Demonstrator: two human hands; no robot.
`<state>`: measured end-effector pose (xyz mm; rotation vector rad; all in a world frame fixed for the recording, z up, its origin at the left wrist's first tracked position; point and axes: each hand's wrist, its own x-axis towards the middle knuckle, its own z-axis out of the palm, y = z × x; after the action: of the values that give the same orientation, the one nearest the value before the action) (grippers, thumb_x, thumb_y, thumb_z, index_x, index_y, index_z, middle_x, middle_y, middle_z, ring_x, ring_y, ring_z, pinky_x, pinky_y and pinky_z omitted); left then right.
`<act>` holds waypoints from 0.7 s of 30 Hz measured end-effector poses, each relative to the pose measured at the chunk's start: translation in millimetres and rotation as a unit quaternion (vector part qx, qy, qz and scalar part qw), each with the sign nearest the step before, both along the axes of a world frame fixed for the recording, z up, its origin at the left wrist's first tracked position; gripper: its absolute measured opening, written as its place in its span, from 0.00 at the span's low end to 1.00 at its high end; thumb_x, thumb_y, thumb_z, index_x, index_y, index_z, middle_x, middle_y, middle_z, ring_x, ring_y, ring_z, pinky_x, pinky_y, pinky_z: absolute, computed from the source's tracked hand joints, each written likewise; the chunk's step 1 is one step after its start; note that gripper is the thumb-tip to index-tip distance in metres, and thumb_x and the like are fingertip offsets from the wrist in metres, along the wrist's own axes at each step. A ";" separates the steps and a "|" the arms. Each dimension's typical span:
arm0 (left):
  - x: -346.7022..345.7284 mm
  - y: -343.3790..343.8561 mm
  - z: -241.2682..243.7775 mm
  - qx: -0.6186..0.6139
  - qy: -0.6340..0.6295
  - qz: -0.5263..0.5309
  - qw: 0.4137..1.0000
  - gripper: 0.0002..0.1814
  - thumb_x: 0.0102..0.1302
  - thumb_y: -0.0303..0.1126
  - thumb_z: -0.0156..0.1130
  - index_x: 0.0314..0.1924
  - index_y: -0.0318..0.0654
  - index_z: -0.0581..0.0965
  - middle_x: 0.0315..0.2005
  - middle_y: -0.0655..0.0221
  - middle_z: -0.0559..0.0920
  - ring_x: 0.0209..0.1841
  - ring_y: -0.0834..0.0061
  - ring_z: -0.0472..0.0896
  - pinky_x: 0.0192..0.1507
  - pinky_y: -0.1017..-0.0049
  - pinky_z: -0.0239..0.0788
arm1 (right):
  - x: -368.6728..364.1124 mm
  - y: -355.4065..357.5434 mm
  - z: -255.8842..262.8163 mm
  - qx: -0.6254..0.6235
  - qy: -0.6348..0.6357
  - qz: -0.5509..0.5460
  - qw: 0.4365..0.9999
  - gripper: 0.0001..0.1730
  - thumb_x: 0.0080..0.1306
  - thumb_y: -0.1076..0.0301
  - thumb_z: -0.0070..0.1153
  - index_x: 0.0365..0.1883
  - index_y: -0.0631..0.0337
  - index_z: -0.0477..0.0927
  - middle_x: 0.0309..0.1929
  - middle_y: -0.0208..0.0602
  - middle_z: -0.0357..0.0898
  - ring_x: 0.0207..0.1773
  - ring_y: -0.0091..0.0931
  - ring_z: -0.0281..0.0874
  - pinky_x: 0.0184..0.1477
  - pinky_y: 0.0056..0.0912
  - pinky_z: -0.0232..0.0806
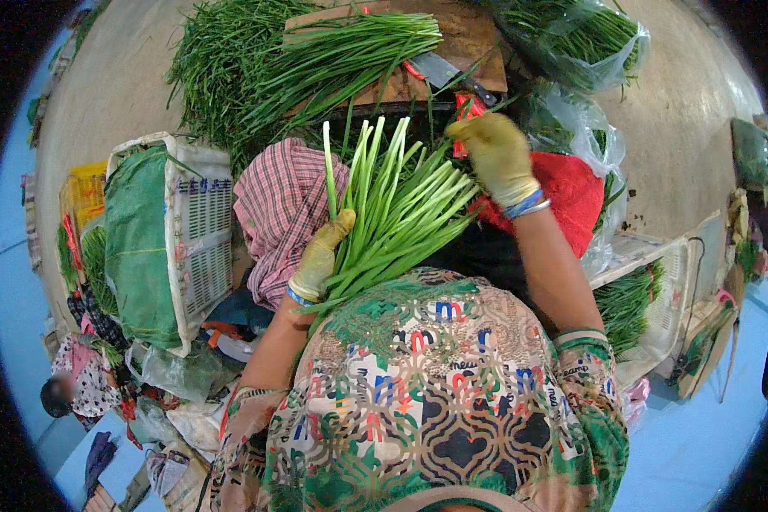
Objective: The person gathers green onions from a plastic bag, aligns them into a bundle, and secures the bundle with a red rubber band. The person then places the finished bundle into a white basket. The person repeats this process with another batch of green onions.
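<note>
My left hand (319, 259), in a yellowish work glove, grips a bunch of garlic chives (409, 198) against my lap and chest. The pale cut ends fan out away from me, and one stalk stands apart at the left. To the right, my right hand (496, 153), gloved too, is raised with curled fingers beside red strips (466, 109). It is blurred, and whether its fingers hold anything is unclear. Beyond the hands, a kitchen knife (436, 69) with a black handle lies on a wooden board (480, 45) beside a pile of loose chives (358, 61).
A large heap of chives (224, 57) sits left of the board. Plastic bags of greens (589, 51) stand at the right. White plastic crates flank me, the left crate (198, 211) with green cloth, the right crate (675, 288) with bundled chives. Another person (86, 377) is at far left.
</note>
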<state>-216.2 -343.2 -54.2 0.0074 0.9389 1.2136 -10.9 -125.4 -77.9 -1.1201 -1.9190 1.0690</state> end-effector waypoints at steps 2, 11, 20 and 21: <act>-6.0 -6.6 -12.1 -0.002 0.005 0.012 1.000 0.26 0.68 0.47 0.56 0.58 0.35 0.72 0.48 0.60 0.81 0.47 0.67 0.81 0.51 0.67 0.75 | 29.8 26.1 19.8 0.061 -0.025 -0.103 0.992 0.07 0.62 0.68 0.56 0.32 0.56 0.86 0.32 0.34 0.85 0.33 0.27 0.80 0.41 0.29 0.72; -1.5 -2.1 6.4 -0.008 0.027 0.013 1.000 0.25 0.69 0.45 0.57 0.57 0.33 0.73 0.47 0.66 0.81 0.46 0.75 0.80 0.49 0.74 0.73 | 143.1 43.1 44.4 -0.182 -0.100 0.033 0.978 0.11 0.61 0.68 0.57 0.38 0.65 0.84 0.35 0.35 0.85 0.38 0.24 0.80 0.46 0.26 0.69; 6.2 8.2 31.8 0.050 0.234 -0.111 0.965 0.24 0.71 0.43 0.54 0.56 0.29 0.72 0.46 0.67 0.80 0.47 0.76 0.78 0.50 0.75 0.70 | -18.2 -20.7 68.5 0.197 -0.253 0.315 0.894 0.25 0.61 0.45 0.51 0.43 0.57 0.81 0.49 0.45 0.77 0.54 0.41 0.72 0.58 0.49 0.61; 5.6 4.3 28.5 0.035 0.221 -0.097 0.970 0.23 0.71 0.42 0.54 0.56 0.30 0.73 0.46 0.67 0.81 0.46 0.77 0.78 0.50 0.75 0.70 | -25.5 -20.5 55.3 0.154 -0.275 0.320 0.893 0.22 0.58 0.47 0.53 0.39 0.55 0.83 0.45 0.44 0.79 0.51 0.42 0.74 0.56 0.48 0.64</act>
<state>-210.6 -338.9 -25.7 0.4320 1.2495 1.0794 -36.4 -145.9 -22.6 -0.6448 -2.9230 0.7407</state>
